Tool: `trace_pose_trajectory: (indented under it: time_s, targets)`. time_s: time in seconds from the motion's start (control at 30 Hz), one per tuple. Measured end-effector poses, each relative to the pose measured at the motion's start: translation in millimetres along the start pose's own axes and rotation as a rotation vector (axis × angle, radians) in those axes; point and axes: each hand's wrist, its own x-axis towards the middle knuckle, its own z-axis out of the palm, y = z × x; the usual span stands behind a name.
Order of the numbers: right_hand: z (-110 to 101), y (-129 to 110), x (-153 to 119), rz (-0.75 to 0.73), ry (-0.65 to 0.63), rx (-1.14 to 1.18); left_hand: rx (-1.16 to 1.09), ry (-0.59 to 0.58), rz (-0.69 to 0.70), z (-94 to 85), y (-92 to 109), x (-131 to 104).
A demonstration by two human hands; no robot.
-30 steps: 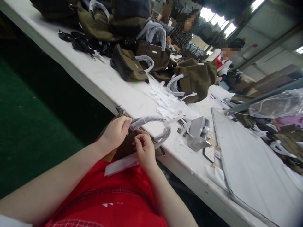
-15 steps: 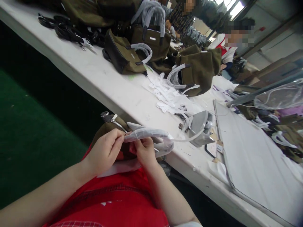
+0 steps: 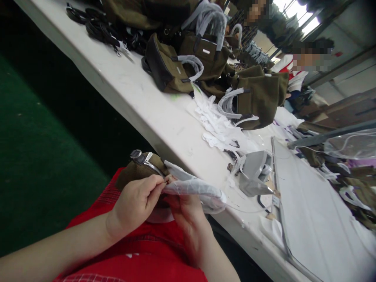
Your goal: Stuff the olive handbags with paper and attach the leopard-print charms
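Left hand's [image 3: 133,205] grip is pinched on the near end of the curved handle in translucent white plastic wrap [image 3: 196,187]; right hand [image 3: 188,213] sits under it, likely as backing, fingertips hidden, can't tell if it's clamped. Olive-green fabric bag with silver zip [image 3: 126,174] sits between red cloth garment [image 3: 147,254] and edge of white flat-topped bench [image 3: 123,105], probably so the body braces it.

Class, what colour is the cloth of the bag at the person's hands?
Olive, a brownish green; the bag shows best in the head view.
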Motion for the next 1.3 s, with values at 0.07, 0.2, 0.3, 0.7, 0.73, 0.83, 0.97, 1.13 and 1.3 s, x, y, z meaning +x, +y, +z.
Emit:
trace_pose_trajectory:
  time_s: [0.07, 0.2, 0.3, 0.7, 0.73, 0.83, 0.97, 1.13, 1.3]
  targets:
    - [-1, -3, 5, 0.008, -0.016, -0.011, -0.039, 0.024, -0.023, -0.1, -2, 1]
    - [-4, -5, 17, 0.051, -0.123, -0.018, -0.019, 0.112, 0.017, -9.9, -7, 7]
    - [-4, -6, 24, 0.068, -0.136, -0.023, 0.112, 0.154, 0.078, -19.9, -13, 12]
    - [3, -6, 37, 0.136, -0.026, -0.110, -0.146, -0.035, -0.086, -15.6, -25, 32]
    - [5, -6, 37, 0.129, -0.019, -0.121, -0.155, -0.040, -0.094, -15.2, -25, 32]
    - [6, -4, 38, 0.083, -0.027, -0.143, -0.170, -0.056, -0.112, -15.0, -27, 33]
    - [6, -1, 39, 0.053, -0.019, -0.157, -0.169, -0.057, -0.119, -14.9, -28, 33]
    - [3, 2, 39, 0.018, -0.021, -0.102, -0.157, -0.077, -0.124, -14.8, -27, 33]
    - [0, 4, 40, 0.015, -0.020, -0.128, -0.115, -0.085, -0.094, -15.4, -24, 31]
